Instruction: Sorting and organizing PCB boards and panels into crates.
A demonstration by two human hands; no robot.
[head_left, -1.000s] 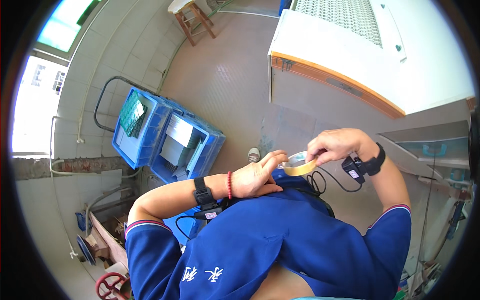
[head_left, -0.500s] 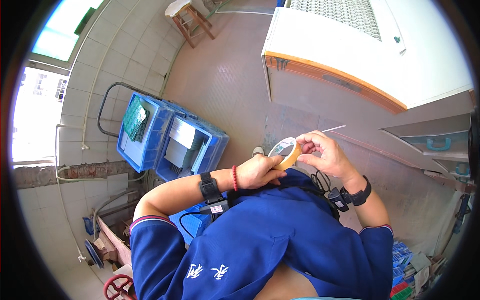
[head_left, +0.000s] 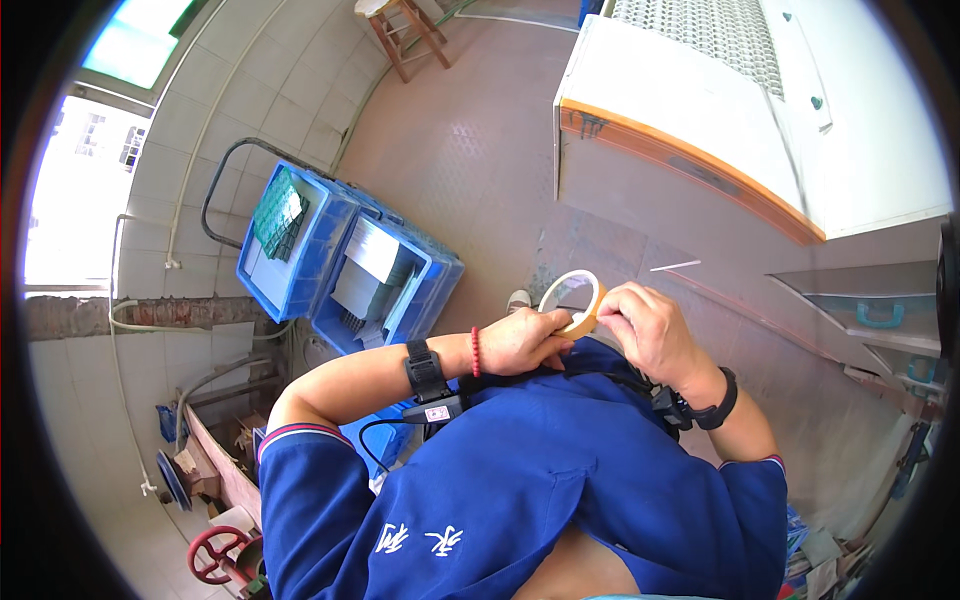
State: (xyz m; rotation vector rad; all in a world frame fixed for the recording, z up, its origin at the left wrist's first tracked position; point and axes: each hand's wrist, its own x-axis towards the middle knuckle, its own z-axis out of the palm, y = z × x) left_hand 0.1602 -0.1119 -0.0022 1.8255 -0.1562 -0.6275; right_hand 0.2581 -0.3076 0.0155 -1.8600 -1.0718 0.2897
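Observation:
A roll of yellowish tape (head_left: 598, 300) with a pale inner ring stands tilted in front of my body. My left hand (head_left: 515, 342) grips its near left side, thumb and fingers closed round the band. At the roll's right edge, my right hand (head_left: 655, 335) has thumb and fingertips pressed together against the outer face. Whether a loose end of tape is pinched there is too small to tell. Dark straps circle both wrists, and a red bead bracelet (head_left: 475, 352) is on the left one.
Blue crates (head_left: 440, 300) with sheets and green pieces stand on a trolley (head_left: 210, 190) at left. A white-topped machine (head_left: 680, 110) with an orange edge is at the far right. A wooden stool (head_left: 405, 40) stands at the back. A thin white strip (head_left: 675, 266) lies on the floor.
My right fingers have closed and curled in against the roll's edge. The roll has turned, so its opening shows wider. The left hand keeps its grip.

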